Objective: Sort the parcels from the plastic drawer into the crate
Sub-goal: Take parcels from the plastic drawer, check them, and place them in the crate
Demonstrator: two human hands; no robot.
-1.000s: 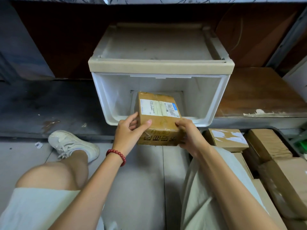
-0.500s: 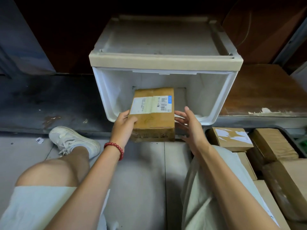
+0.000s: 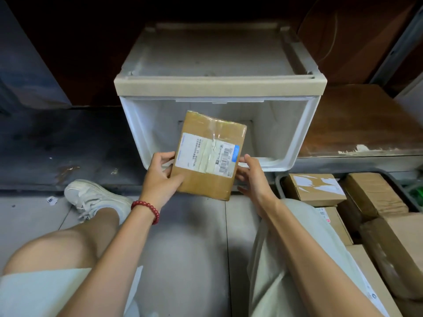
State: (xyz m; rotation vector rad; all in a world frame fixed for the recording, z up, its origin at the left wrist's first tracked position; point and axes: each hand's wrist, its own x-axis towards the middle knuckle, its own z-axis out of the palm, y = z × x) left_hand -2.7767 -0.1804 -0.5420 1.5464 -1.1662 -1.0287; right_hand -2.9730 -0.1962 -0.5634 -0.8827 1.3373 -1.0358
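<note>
A flat brown parcel with a white shipping label is lifted in front of the white plastic drawer, tilted so its label faces me. My left hand grips its lower left edge, thumb on the front. My right hand is at the parcel's right edge with fingers spread and mostly straight, its fingertips touching the side. The drawer behind shows no other parcels. The dark crate sits at the lower right with several brown parcels in it.
The drawer stands on a dark low ledge, with a brown wooden board to its right. My knees, a white shoe and the grey tiled floor fill the foreground. A red bead bracelet circles my left wrist.
The parcel came out of the drawer's mouth, rose and turned label-up toward me. My right hand loosened from its grip to a light touch at the side.
</note>
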